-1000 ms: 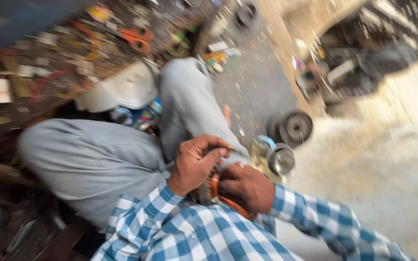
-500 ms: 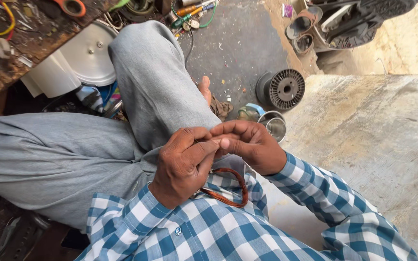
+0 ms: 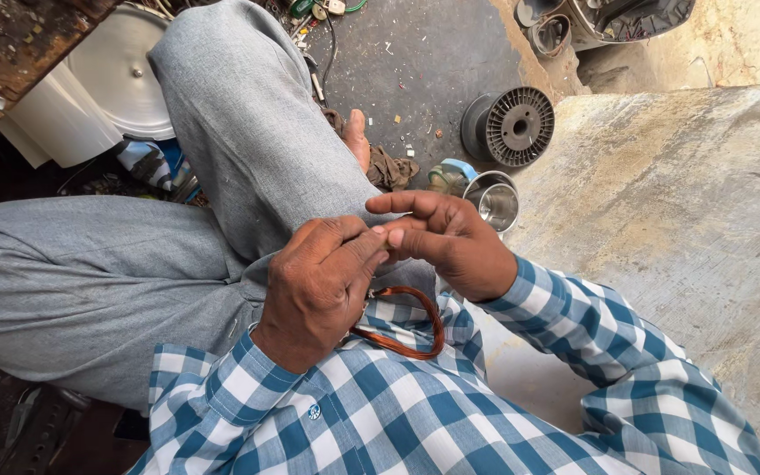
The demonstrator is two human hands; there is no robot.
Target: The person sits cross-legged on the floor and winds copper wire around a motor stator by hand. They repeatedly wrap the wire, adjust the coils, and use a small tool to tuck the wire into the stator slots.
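You are holding both hands together over your lap, wrists bent inward so the fingertips are meeting. Your left hand (image 3: 323, 286) is curling knuckles-up, fingers folded tight and pinching at the top of the copper wire coil (image 3: 406, 330), which is hanging as a reddish loop below your palm and lying against your checked shirt (image 3: 380, 413). Your right hand (image 3: 446, 242) is coming in from the other side, index finger stretched out flat above the rest, thumb and middle fingers pressing toward the left fingertips; it seems to be gripping a fine strand there, though the contact is too small to make out. Beyond your grey trouser leg (image 3: 248, 132), an empty black spool (image 3: 510, 126) and a steel cup (image 3: 494, 200) are sitting on the floor.
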